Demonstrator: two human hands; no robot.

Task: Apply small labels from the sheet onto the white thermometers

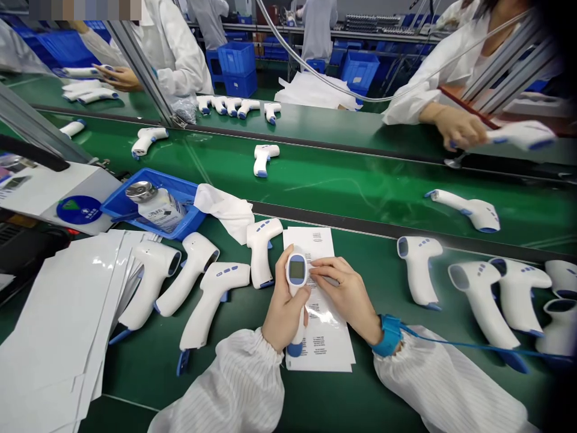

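Note:
My left hand (pixel 280 316) is wrapped round the handle of a white and blue infrared thermometer (pixel 297 270), its small grey screen facing up. My right hand (pixel 350 291), with a blue strap (pixel 388 335) at the wrist, has thumb and fingertips pinched together beside the thermometer's head. Whatever is between those fingertips is too small to make out. Beneath both hands lies a printed label sheet (pixel 322 346), glossy in places. Several more thermometers stand or lie on the green bench to the left, the closest one (pixel 261 249) just beyond my left hand; others (pixel 419 267) are at the right.
Papers (pixel 58 325) are piled at left. A blue tray (pixel 192 225) holds a metal-topped bottle (pixel 160 207); a white cloth (pixel 228 210) hangs over its edge. Beyond runs a green conveyor (pixel 342 186) carrying thermometers. Across it, a co-worker's hand (pixel 462 126) holds one. A blue cord (pixel 487 349) trails right from my wrist.

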